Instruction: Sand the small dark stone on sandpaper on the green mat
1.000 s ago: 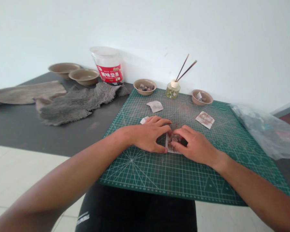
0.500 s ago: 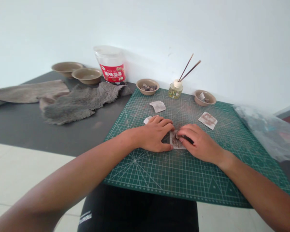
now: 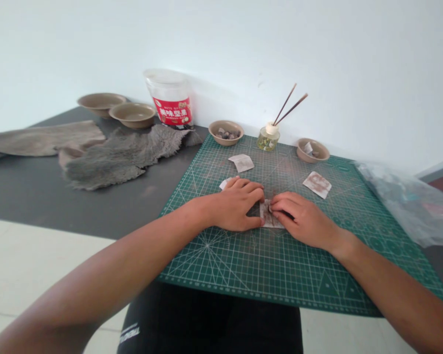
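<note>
A pale square piece with brown smudges (image 3: 268, 218) lies flat on the green cutting mat (image 3: 258, 265). My left hand (image 3: 238, 204) rests on the mat with thumb and fingers apart, its thumb and fingertips on the left edge of that piece. My right hand (image 3: 300, 216) is over the right side of the piece, its fingers pinched together around something small and dark, mostly hidden by the fingertips. Another white piece (image 3: 225, 183) shows partly from behind my left hand. Further back lie a pale piece (image 3: 241, 162) and a brown-smudged one (image 3: 317, 184).
Along the wall stand a bowl of small dark lumps (image 3: 226, 133), a diffuser bottle with sticks (image 3: 268, 136) and a bowl with scraps (image 3: 312, 150). Grey cloth (image 3: 121, 157), two bowls (image 3: 133, 115) and a red-labelled tub (image 3: 172, 101) are left; a plastic bag (image 3: 409, 201) is right.
The fingers of my right hand have shifted slightly on the smudged piece, with the thumb closer to the fingers. My left hand has stayed in place.
</note>
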